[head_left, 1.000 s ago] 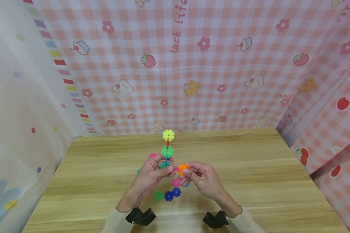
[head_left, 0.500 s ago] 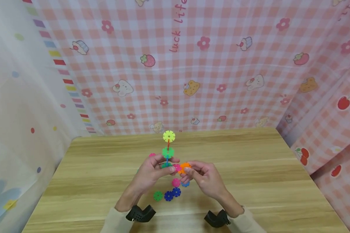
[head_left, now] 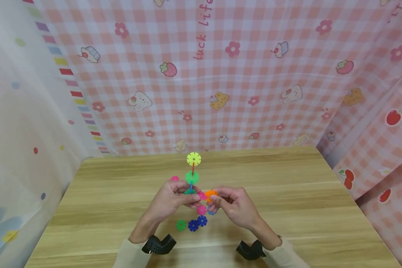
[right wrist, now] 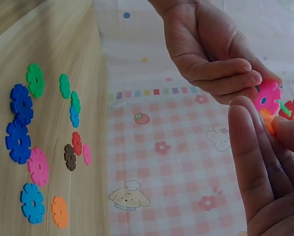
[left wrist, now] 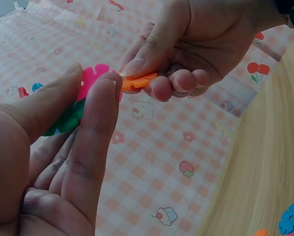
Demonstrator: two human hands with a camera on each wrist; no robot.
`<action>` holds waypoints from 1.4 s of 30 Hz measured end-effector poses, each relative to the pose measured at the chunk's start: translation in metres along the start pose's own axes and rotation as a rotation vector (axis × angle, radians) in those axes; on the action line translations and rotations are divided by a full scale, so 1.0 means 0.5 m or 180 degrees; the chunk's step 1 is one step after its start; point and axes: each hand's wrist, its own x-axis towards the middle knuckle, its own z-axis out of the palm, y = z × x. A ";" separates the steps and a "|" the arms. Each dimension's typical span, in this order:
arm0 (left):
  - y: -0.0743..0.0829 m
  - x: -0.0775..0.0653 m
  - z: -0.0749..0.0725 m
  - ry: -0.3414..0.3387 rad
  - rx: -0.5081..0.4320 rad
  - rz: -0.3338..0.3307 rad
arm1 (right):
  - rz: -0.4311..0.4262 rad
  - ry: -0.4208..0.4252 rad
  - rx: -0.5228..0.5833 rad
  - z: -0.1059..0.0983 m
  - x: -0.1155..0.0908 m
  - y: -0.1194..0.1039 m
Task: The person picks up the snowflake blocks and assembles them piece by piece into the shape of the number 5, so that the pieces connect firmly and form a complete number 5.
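Note:
Above the table, my left hand (head_left: 169, 199) pinches a chain of notched plastic snowflake discs at its pink disc (left wrist: 92, 78) and green disc (left wrist: 68, 119). From there the chain rises through a blue disc (head_left: 191, 187), a lighter green disc (head_left: 192, 178) and a red disc (head_left: 193, 169) to a yellow disc (head_left: 194, 159) on top. My right hand (head_left: 236, 204) pinches an orange disc (head_left: 210, 195) between thumb and fingers. Its edge meets the pink disc; fingers hide how far the slots engage.
Loose discs lie flat on the wooden table (head_left: 288, 208) below my hands: a green disc (head_left: 181, 225), dark blue discs (head_left: 193, 225), a pink disc (head_left: 201, 210) and a light blue disc (right wrist: 33, 203). The right wrist view adds a brown disc (right wrist: 70, 157). A checked curtain (head_left: 201, 93) hangs behind.
The pink disc has turned from nearly edge-on to face-on beside the orange one. The chain has dropped slightly. Both hands keep their hold.

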 end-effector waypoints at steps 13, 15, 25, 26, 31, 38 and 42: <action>-0.013 0.007 0.012 0.0060 -0.0235 0.0110 | 0.0010 0.0061 -0.0023 0.000 -0.002 -0.007; -0.013 0.006 0.013 0.0114 -0.0265 0.0069 | -0.0051 0.0063 -0.0018 0.002 0.000 -0.008; -0.010 0.004 0.014 0.0186 -0.0280 -0.0080 | 0.0025 -0.0042 -0.0095 -0.001 0.002 -0.014; -0.011 0.003 0.013 0.0181 -0.0296 -0.0083 | 0.0038 -0.0054 -0.0105 -0.001 0.002 -0.014; -0.013 0.005 0.013 0.0165 -0.0353 -0.0098 | 0.0054 -0.0103 -0.0092 0.000 -0.001 -0.010; -0.012 0.008 0.018 0.0242 -0.0287 -0.0142 | 0.0099 0.0020 -0.0117 0.001 -0.006 -0.003; -0.011 0.008 0.025 0.0254 -0.0174 0.0024 | 0.0155 0.0176 -0.0212 0.000 -0.004 -0.002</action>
